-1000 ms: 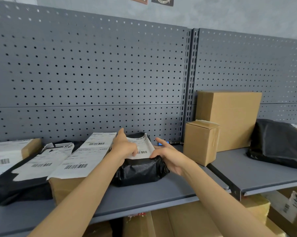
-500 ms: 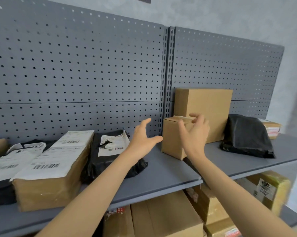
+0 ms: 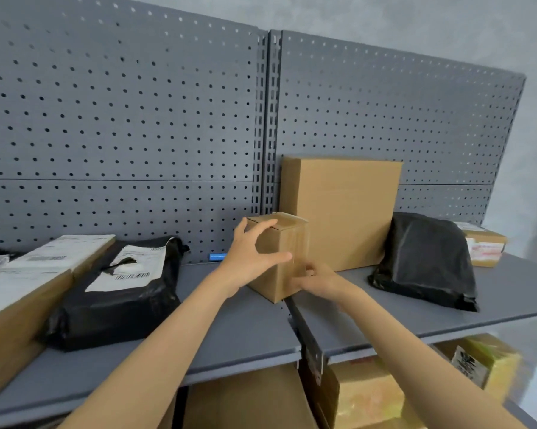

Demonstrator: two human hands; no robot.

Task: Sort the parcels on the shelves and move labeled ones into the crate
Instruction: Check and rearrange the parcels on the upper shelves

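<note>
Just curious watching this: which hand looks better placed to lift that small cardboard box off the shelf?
Probably the left hand: it wraps the small box's near face, fingers over the top edge. The right hand only touches its lower right side.

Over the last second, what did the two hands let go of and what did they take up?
Both hands left the labeled black mailer and moved right to the small cardboard box. The left hand now wraps its left side and top; the right hand touches its lower right side. The mailer stays on the shelf; the large box and the unlabeled black bag have not moved.
</note>
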